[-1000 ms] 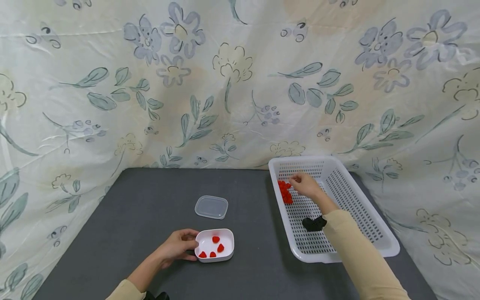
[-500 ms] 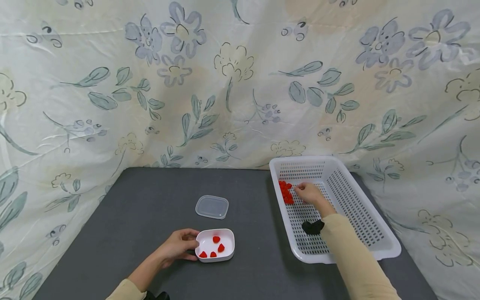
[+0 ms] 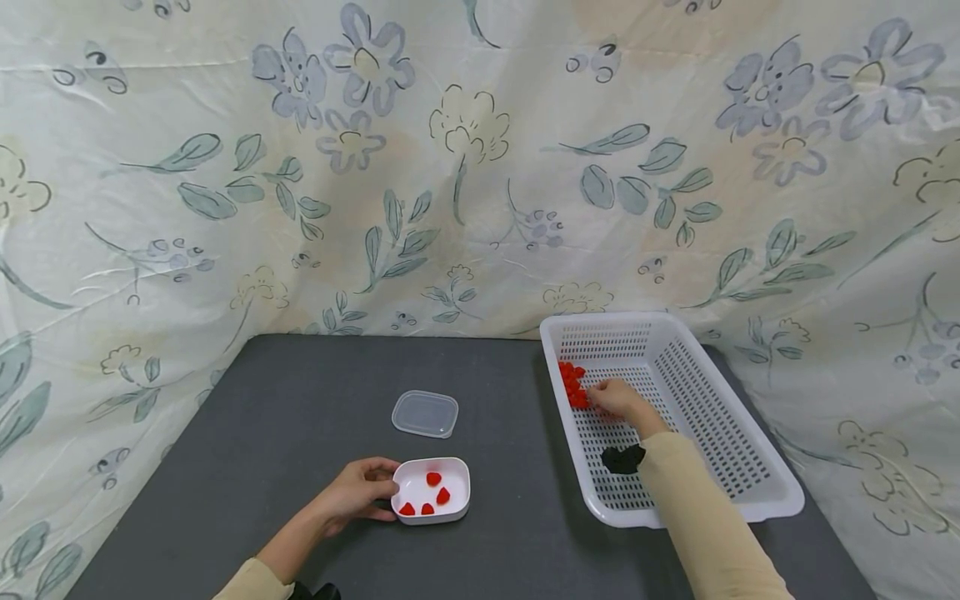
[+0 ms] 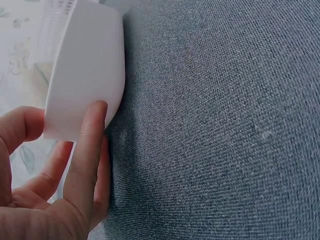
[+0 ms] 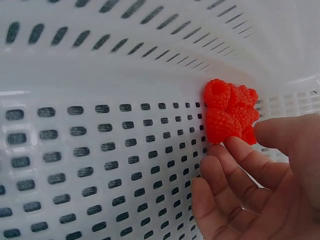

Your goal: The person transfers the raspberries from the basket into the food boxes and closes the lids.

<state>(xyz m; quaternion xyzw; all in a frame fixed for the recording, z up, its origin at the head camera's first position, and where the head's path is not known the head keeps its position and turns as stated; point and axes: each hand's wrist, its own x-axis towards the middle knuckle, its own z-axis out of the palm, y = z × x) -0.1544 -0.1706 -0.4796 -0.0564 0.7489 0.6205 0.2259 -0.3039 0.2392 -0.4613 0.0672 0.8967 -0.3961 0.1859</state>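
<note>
At the front middle of the table, my left hand (image 3: 356, 498) grips the left end of a small white lunch box (image 3: 459, 505). In the left wrist view its thumb (image 4: 25, 122) is at the rim and a finger (image 4: 90, 130) lies along the outer wall. Several red raspberries (image 3: 442, 496) lie inside the box. My right hand (image 3: 618, 398) reaches into the white basket (image 3: 780, 497), fingertips right at a cluster of raspberries (image 5: 222, 122) against the basket wall. A red berry shows between thumb and forefinger, which stand apart.
Behind the box lies a translucent lid (image 3: 424, 414) on the dark grey table (image 3: 315, 408). A black wrist strap (image 3: 622, 458) sits at the right wrist. Floral cloth (image 3: 465, 167) hangs behind and at both sides.
My right hand has drawn back from the far berries, then come nearer along the cluster to its near end. The left hand and lunch box stay where they were.
</note>
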